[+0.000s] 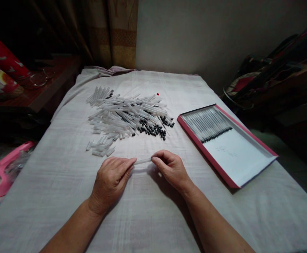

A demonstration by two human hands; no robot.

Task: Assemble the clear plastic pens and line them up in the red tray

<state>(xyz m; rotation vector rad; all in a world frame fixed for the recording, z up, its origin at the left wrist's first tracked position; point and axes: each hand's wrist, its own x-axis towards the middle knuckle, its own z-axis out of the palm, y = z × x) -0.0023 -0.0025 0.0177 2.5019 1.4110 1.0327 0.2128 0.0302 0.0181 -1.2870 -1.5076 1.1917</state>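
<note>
Between my two hands a translucent pen barrel (143,161) lies nearly level, just above the cloth. Its left end is pinched by my left hand (113,175), and the fingertips of my right hand (170,168) close on its right end. Whatever sits at the two gripped ends is hidden by the fingers. Beyond my hands spreads a heap of clear plastic tubes (127,112), with small black caps (153,128) gathered at its right side. Short clear pieces (100,147) lie at the heap's near left.
On the right, a shallow pink-edged box (208,154) holds a row of black-tipped pens (207,123). A tiny red piece (158,94) lies behind the heap. White cloth (142,218) covers the table. To the left are a dark wooden surface (45,95) and a pink plastic item (4,170).
</note>
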